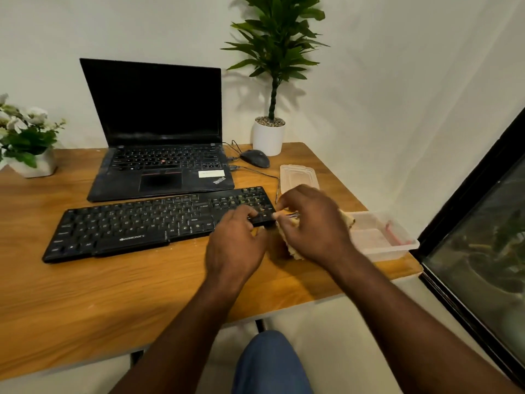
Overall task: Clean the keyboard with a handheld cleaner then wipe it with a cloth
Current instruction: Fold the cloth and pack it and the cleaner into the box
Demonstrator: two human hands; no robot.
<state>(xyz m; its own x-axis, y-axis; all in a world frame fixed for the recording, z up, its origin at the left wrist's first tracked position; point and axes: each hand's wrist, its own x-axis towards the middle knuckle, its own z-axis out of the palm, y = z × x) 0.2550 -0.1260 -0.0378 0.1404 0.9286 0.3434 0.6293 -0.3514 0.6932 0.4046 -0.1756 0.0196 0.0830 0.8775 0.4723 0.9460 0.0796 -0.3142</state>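
Observation:
A black keyboard [136, 223] lies slanted on the wooden desk [113, 294], in front of a laptop. My left hand [235, 245] rests at the keyboard's near right corner, fingers curled over its edge. My right hand [312, 223] hovers just right of that corner, closed on a crumpled yellowish cloth [292, 248] that shows below the palm and behind the wrist. A thin dark object sticks out between its fingertips; blur hides what it is. No handheld cleaner is visible.
An open black laptop [159, 155] stands behind the keyboard, with a mouse [255, 158] and cables to its right. A clear lid [295, 174] and a clear plastic tub [383, 237] sit at the desk's right edge. Potted plants [270, 135] stand at the back.

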